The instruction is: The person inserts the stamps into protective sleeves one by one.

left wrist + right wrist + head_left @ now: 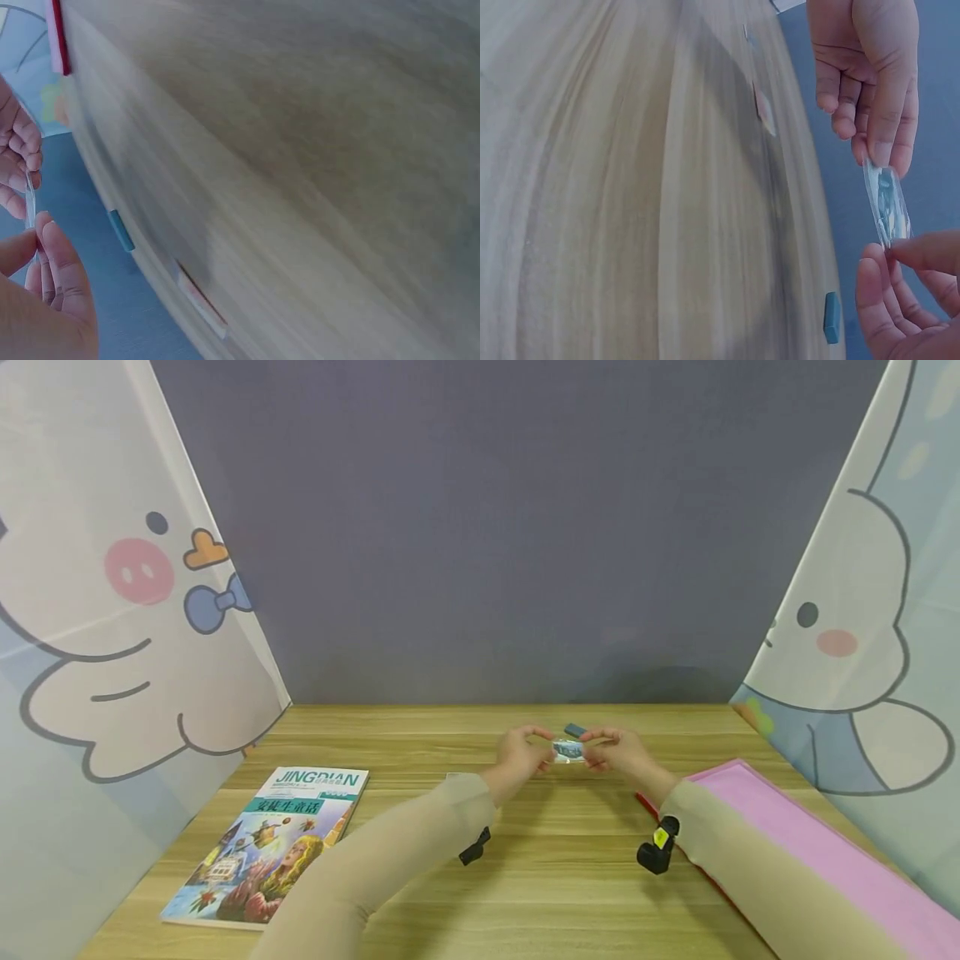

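Observation:
Held up over the far part of the table is a small clear plastic packet (568, 751) with a bluish printed picture. My left hand (522, 754) pinches its left end between thumb and fingers, and my right hand (617, 752) pinches the right end. The right wrist view shows the glossy clear film of the packet (886, 202) stretched between the two hands. Just behind the packet, a small teal block (574, 730) lies on the table near the far edge.
A storybook (266, 847) with an illustrated cover lies on the wooden table (420, 735) at left. A pink, red-edged board (810, 843) lies at right, partly under my right sleeve. The left wrist view shows a small flat piece (201, 300) near the table edge. A grey panel (480, 527) stands behind.

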The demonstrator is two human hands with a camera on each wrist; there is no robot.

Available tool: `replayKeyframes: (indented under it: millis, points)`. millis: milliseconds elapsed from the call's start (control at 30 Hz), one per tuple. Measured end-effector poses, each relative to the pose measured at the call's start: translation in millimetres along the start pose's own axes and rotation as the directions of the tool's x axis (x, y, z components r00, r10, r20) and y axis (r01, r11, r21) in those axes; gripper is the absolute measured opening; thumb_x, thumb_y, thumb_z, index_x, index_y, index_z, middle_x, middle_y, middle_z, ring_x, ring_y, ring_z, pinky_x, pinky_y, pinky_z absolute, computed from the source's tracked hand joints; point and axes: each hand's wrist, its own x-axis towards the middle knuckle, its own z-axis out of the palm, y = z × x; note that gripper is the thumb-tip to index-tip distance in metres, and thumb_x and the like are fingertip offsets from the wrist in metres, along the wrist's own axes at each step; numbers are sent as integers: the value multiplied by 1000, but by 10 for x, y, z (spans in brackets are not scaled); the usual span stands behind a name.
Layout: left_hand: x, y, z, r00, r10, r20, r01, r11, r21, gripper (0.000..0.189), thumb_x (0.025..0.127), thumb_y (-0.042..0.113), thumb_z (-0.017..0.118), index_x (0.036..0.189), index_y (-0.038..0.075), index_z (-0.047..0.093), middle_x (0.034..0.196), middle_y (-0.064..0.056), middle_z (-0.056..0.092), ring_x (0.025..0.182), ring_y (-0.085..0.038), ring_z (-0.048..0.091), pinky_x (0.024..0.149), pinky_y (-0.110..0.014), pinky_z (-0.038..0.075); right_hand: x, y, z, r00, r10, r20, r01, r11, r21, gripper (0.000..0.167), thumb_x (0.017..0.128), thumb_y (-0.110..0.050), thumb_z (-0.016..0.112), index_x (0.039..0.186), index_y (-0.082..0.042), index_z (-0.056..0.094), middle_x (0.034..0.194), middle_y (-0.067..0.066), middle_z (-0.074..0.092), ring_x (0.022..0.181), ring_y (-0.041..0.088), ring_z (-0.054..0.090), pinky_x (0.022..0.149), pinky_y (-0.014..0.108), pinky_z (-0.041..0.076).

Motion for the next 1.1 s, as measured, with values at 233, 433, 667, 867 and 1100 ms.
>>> replayKeyframes:
  millis: [233, 433, 667, 867, 1100]
  points:
    - [67, -64, 70, 1000, -24, 8, 24, 999, 42, 28, 81, -2, 74, 108, 4, 69, 70, -15, 71, 65, -31, 70, 56, -32, 59, 33, 69, 16, 1000, 9, -27, -9, 999, -33, 31, 90, 6, 61, 120, 14, 55, 85, 11, 69, 67, 14, 66, 65, 28, 60]
    - [132, -106, 128, 998, -61, 2, 61, 996, 63, 28, 78, -4, 75, 105, 4, 70, 66, -13, 70, 51, -20, 64, 50, -27, 57, 67, 137, 20, 999, 30, -30, -31, 999, -35, 33, 91, 6, 59, 122, 16, 51, 82, 7, 68, 63, 11, 64, 62, 27, 58]
    - [181, -122, 180, 995, -104, -6, 104, 992, 66, 27, 75, -9, 75, 99, 3, 71, 60, -6, 65, 45, -9, 57, 50, -23, 57, 80, 232, 8, 999, 32, -17, -32, 999, -11, 33, 87, 7, 60, 118, 17, 52, 74, 4, 66, 61, 11, 64, 58, 24, 57]
    - [195, -141, 214, 991, -132, 7, 130, 986, 107, 24, 74, -11, 76, 94, 3, 71, 64, -7, 65, 46, -11, 58, 52, -25, 58, 104, 295, 42, 997, 71, -44, -74, 995, -68, 31, 85, 6, 59, 114, 12, 57, 73, 7, 66, 59, 12, 63, 53, 24, 56]
    - [197, -162, 260, 989, -147, 1, 145, 980, 137, 25, 73, -12, 76, 93, 2, 72, 71, -10, 65, 47, -12, 58, 50, -23, 57, 112, 329, 92, 991, 112, -80, -121, 986, -115, 35, 86, 8, 59, 120, 13, 55, 75, 12, 68, 57, 14, 63, 50, 26, 56]
